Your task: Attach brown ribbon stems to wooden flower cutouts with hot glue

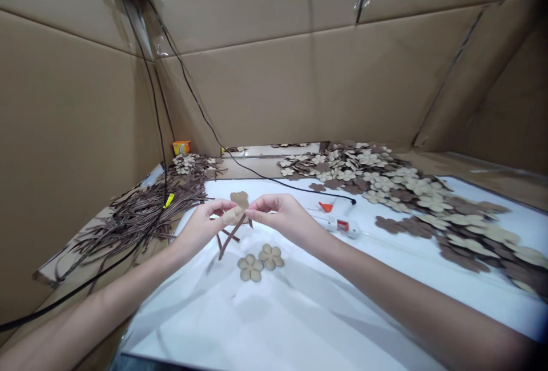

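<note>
My left hand [206, 224] is closed on a tan fabric-like flower [233, 215], pinched between thumb and fingers. My right hand [285, 217] meets it at the flower's right side, its fingertips pressed together where a thin brown strip [231, 240] joins the flower. The strip hangs down and to the left, with other short brown pieces by it; how they are joined is hidden by the fingers. Below the hands, two tan five-petal flowers [250, 268] lie side by side on the white board [257, 325]. A white glue gun [342, 217] with an orange part rests right of my right hand.
A tangle of brown strips [145, 205] covers the left side. Heaped tan and brown flower cutouts [368, 171] spread along the back and right. A black cable [201, 111] runs down to the glue gun. Cardboard walls [265, 85] enclose the board, and a small orange-yellow box [181, 147] stands in the back-left corner.
</note>
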The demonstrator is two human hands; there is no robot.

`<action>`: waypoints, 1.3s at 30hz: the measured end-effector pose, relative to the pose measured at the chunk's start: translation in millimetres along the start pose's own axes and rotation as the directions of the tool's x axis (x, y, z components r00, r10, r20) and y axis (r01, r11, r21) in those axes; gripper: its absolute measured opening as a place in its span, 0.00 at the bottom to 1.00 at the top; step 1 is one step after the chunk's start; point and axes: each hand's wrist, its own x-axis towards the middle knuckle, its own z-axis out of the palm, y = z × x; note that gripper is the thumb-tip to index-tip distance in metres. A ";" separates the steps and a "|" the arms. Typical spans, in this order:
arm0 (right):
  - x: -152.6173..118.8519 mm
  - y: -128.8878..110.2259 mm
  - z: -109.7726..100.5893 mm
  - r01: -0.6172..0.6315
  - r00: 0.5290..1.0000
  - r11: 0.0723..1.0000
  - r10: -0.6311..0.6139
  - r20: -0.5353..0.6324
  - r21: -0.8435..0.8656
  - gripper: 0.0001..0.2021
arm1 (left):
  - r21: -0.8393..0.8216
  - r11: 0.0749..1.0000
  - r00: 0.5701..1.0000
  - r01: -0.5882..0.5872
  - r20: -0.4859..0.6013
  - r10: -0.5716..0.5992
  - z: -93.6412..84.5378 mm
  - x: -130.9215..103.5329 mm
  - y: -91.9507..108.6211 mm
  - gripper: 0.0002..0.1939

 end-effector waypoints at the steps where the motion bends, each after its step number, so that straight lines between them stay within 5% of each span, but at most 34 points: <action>1: -0.1 -1.3 1.0 -0.013 1.000 1.000 0.013 0.002 0.012 0.12 | 0.046 0.998 0.999 -0.048 0.027 0.047 -1.7 0.6 -1.3 0.17; 6: -0.8 -3.2 7.6 -0.129 0.992 0.989 0.128 0.006 0.067 0.14 | -0.148 0.988 0.970 -0.034 0.233 0.069 -2.9 -1.1 -11.8 0.18; 11: -4.4 -2.7 11.6 -0.282 0.959 0.952 0.278 0.043 0.124 0.15 | -0.180 0.983 0.960 0.037 0.281 0.015 -1.1 -4.6 -23.3 0.18; 23: -13.1 2.2 18.9 -0.245 0.969 0.951 0.235 0.077 0.186 0.15 | -0.176 0.982 0.980 0.075 0.196 -0.040 6.9 -13.4 -28.2 0.15; 33: -8.2 12.8 9.1 -0.117 0.992 0.979 0.122 0.022 -0.164 0.18 | -0.224 0.964 0.982 0.141 0.156 -0.107 11.3 -17.9 -26.9 0.15; 39: -10.7 8.6 8.5 -0.120 0.991 0.975 0.131 0.043 -0.187 0.18 | -0.248 0.955 0.981 0.163 0.143 -0.130 14.3 -22.3 -24.4 0.15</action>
